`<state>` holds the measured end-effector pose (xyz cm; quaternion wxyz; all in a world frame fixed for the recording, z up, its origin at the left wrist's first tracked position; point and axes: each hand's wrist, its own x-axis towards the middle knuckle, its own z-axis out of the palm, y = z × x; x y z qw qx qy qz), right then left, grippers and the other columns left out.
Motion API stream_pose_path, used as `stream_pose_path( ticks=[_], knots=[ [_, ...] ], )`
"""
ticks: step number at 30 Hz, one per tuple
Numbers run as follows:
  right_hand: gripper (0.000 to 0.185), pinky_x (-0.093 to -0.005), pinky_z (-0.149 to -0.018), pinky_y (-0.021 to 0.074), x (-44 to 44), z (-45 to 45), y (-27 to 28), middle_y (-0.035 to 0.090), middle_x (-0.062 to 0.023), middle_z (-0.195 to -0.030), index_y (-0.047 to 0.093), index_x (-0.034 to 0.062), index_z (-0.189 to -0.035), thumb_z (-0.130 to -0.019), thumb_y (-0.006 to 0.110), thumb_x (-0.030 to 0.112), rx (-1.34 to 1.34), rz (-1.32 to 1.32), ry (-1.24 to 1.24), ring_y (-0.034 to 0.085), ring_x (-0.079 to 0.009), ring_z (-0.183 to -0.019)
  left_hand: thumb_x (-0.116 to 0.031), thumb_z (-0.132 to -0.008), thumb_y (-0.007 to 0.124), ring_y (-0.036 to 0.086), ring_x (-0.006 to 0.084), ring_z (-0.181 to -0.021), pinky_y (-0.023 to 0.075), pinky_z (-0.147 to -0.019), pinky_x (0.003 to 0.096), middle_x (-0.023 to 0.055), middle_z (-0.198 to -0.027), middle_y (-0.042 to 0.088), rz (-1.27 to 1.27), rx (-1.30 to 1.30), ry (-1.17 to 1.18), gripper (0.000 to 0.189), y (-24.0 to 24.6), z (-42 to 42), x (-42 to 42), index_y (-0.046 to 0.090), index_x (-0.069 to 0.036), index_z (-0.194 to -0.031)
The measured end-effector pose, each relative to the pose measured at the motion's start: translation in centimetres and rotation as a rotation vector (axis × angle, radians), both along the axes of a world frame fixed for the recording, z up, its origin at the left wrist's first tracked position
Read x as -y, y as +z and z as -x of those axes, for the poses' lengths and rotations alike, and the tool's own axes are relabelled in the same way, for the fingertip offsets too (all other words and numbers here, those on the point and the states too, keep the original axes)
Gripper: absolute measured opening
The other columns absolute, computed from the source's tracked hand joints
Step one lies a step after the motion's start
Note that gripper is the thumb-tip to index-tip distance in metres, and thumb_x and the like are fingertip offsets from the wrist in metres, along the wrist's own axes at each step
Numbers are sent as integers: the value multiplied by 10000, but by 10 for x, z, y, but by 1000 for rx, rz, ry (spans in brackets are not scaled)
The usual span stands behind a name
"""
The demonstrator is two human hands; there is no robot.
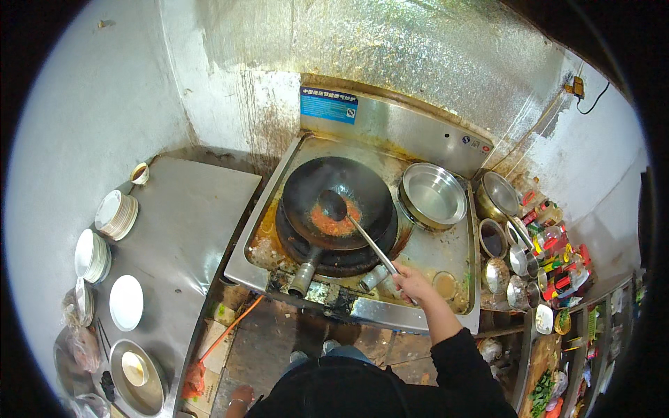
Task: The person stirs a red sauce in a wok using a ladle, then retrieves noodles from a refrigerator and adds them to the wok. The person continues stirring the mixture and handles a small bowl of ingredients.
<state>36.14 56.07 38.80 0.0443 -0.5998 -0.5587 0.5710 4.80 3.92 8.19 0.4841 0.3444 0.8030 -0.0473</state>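
Note:
My right hand point(412, 283) grips the metal handle of a ladle point(334, 205). Its dark bowl rests within a black wok point(308, 183), over an orange-red sauce or chopped food point(329, 224) that glistens at the bottom. The wok sits on the left burner ring of a stainless steel gas stove point(418, 308), and its tubular handle point(303, 277) points toward me. Low at my left side hangs my left hand point(242, 393), apart from the stove, with a bracelet at the wrist. Its fingers are too unclear to read.
Right of the wok stands a steel pot point(434, 193). Bowls of seasoning point(493, 237) and several bottles point(559, 261) crowd the right side. A steel table point(183, 219) at left bears plate stacks point(116, 214), a white plate point(126, 303) and a basin point(157, 381). An orange stick point(230, 329) leans between.

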Motion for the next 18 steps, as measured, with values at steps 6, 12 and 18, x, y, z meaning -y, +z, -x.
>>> stream_pose_path(
  ticks=[6, 12, 18],
  knots=[
    [455, -276, -325, 341, -1, -2, -6, 447, -30, -664, 364, 207, -1368, -923, 426, 132, -158, -57, -29, 403, -114, -388, -199, -804, 584, 645, 214, -696, 520, -660, 341, 102, -887, 666, -288, -81, 378, 276, 14, -13, -18, 628, -69, -1044],
    [460, -301, -340, 368, -9, -9, -19, 478, -36, -642, 383, 213, -1357, -908, 459, 149, -87, -100, -65, 432, -138, -400, -191, -807, 598, 646, 189, -699, 532, -606, 313, 128, -919, 659, -199, 6, 456, 341, 41, -19, -28, 604, -24, -1104],
    [457, -313, -365, 392, -4, -9, -18, 517, -67, -645, 395, 206, -1354, -905, 470, 162, 98, -248, 52, 467, -150, -416, -203, -800, 598, 648, 191, -683, 533, -605, 314, 124, -873, 661, -203, -37, 244, 330, 4, -5, 3, 604, -14, -1071]
  ],
)
